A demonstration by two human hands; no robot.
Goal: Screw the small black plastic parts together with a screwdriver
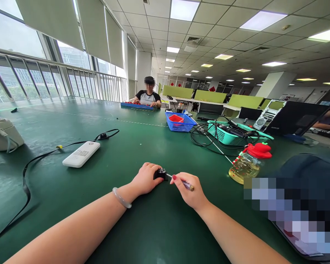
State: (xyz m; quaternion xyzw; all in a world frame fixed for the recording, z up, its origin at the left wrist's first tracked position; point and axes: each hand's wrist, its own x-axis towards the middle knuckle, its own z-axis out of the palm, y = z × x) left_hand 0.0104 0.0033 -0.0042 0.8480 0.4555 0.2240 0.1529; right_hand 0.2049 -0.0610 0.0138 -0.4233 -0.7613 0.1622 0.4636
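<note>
On the green tabletop (143, 144), my left hand (146, 178) grips a small black part (157, 174) with shiny metal bits on top. The part rests on or just above the table; its exact kind is too small to make out. My right hand (191, 189) holds a slim screwdriver (187, 185) by its handle, fingers pinched around it. The screwdriver's thin metal shaft points left, and its tip reaches the right side of the black part. A pale bangle circles my left wrist.
Left of my hands lie a white power bank (81, 154) and a black strap-like cable (27, 172). To the right stand a red-lidded bottle (247, 167), a teal basket (226, 136) of cables and a blue basket (180, 125). Across the table, a person (148, 97) sits behind a blue tray (136, 106).
</note>
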